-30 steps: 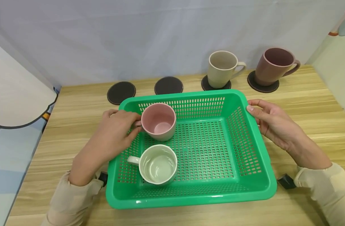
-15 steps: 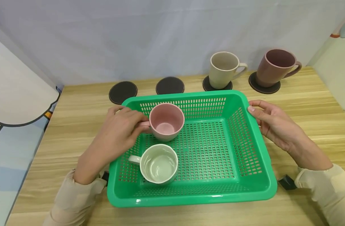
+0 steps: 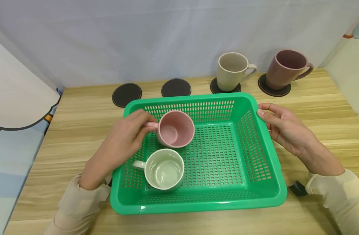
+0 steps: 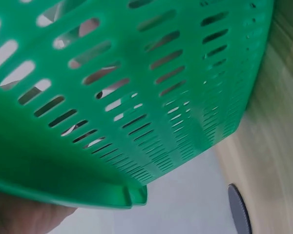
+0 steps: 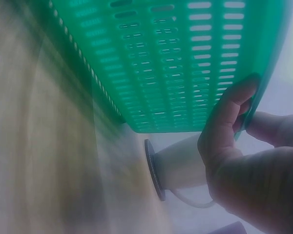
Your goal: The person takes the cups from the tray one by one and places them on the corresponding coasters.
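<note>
My left hand [image 3: 125, 138] reaches over the left rim of a green plastic basket [image 3: 197, 209] and pinches the handle of a pink mug [image 3: 176, 129]. The mug is tilted, its mouth turned toward me and its handle pointing left. In front of it inside the basket stands a pale green cup [image 3: 164, 169], handle also to the left. My right hand [image 3: 286, 130] grips the basket's right rim, thumb on top; the right wrist view shows its fingers [image 5: 229, 112] curled under that rim. In the left wrist view the basket's slotted wall [image 4: 151, 97] hides the mug.
At the back of the wooden table [image 3: 79, 120] lie two bare black coasters, one at the left [image 3: 127, 95] and another coaster [image 3: 176, 87] beside it. Farther right, a beige mug [image 3: 231, 71] and a brown-mauve mug [image 3: 287, 69] stand on coasters. A pale cloth wall [image 3: 138, 42] rises behind.
My left hand has moved right with the pink mug, away from the basket's left wall, and the mug has tipped toward me. The right hand stays at the rim.
</note>
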A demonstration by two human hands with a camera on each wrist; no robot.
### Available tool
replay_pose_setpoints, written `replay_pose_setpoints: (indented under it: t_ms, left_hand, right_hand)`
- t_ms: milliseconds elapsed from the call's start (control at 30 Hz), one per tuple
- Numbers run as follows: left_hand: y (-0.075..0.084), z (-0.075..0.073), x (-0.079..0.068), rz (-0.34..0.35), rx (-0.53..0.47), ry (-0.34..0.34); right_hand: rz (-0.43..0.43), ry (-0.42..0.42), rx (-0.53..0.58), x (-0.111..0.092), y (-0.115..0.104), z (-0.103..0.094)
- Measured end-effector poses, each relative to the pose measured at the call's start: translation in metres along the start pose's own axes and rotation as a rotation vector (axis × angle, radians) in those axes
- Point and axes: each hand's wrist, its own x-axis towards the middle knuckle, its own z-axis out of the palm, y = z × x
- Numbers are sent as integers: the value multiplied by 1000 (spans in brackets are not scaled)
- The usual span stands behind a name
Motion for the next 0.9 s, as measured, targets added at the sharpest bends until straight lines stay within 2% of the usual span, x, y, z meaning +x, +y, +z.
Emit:
replay_pose_setpoints:
  t_ms: [200,467,700,900]
  left_hand:
    - [0,2,1,-55,-52,32]
    - [0,3,2,-90,-103,96]
    - [-1,2,2,-144,-105,95]
    - [0,-1,4,-233,-185,74]
  right_hand:
    - [5,12,-5,0,0,1]
    - [17,15,-10,2,-1,1]
    - [16,32,-2,3,3,-1]
    - [12,24,2,1,2,-2]
